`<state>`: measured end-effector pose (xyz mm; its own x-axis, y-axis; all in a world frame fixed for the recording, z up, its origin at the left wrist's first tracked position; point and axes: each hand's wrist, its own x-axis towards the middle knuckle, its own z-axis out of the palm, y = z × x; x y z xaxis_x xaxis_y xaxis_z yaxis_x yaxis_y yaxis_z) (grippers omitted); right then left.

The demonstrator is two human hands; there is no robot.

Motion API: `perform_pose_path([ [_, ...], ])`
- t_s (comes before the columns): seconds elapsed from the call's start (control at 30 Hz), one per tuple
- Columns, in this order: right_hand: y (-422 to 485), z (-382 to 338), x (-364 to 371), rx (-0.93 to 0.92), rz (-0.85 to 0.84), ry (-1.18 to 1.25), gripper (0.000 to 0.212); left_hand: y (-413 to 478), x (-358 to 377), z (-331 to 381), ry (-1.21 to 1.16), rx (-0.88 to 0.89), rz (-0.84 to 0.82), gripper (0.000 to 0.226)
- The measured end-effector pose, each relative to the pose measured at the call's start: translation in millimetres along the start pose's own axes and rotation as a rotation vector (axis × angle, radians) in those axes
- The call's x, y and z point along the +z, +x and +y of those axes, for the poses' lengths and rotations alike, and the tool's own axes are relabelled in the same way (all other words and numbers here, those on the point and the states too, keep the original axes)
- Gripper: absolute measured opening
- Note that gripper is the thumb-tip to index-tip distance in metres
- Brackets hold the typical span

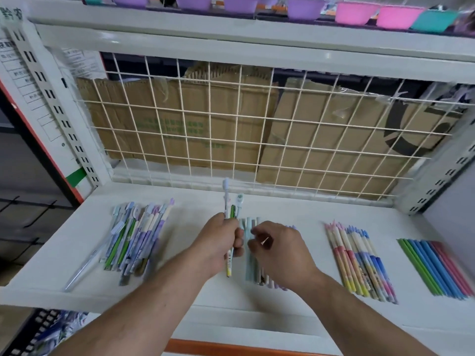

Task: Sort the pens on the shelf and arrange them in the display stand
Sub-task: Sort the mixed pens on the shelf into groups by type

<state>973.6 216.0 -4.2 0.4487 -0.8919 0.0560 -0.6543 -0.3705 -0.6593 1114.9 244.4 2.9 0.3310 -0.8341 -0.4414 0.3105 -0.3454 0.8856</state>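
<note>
i'm in the sorting step, not yet at the display stand — no stand shows here. my left hand (221, 242) grips a small bunch of pens (232, 209), their tops pointing to the far side, lifted off the shelf (295, 214). my right hand (277, 250) hovers just right of it, fingers curled over the pale green row (250, 253) lying in the middle; whether it pinches one i cannot tell. the unsorted heap (136, 235) lies to the left, and the pink-and-blue group (359, 260) and the plain coloured sticks (437, 268) lie well to the right. next, i judge, each pen in the bunch must go to its matching row — laid parallel, without nudging its neighbours.
</note>
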Motion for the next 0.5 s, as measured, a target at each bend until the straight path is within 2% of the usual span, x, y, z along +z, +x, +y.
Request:
perform_pose_path([
  [0.07,-2.1,6.8,-11.5,0.001,0.003,0.073,0.003,-2.3,16.5,-1.8,-0.07,-0.006,-0.036,0.012],
  [0.17,-5.3,23.4,-30.6,0.026,0.019,0.123,0.013,-4.7,41.7,-6.1,-0.123,-0.036,-0.057,0.006],
  [0.27,-11.5,43.5,-49.6,0.071,0.028,0.178,0.016,-7.8,72.3,-12.1,-0.129,-0.046,-0.096,0.017],
  [0.5,-30.2,89.5,-91.7,0.144,0.093,0.217,0.014,-14.2,142.7,-30.8,0.009,-0.002,-0.129,0.011],
])
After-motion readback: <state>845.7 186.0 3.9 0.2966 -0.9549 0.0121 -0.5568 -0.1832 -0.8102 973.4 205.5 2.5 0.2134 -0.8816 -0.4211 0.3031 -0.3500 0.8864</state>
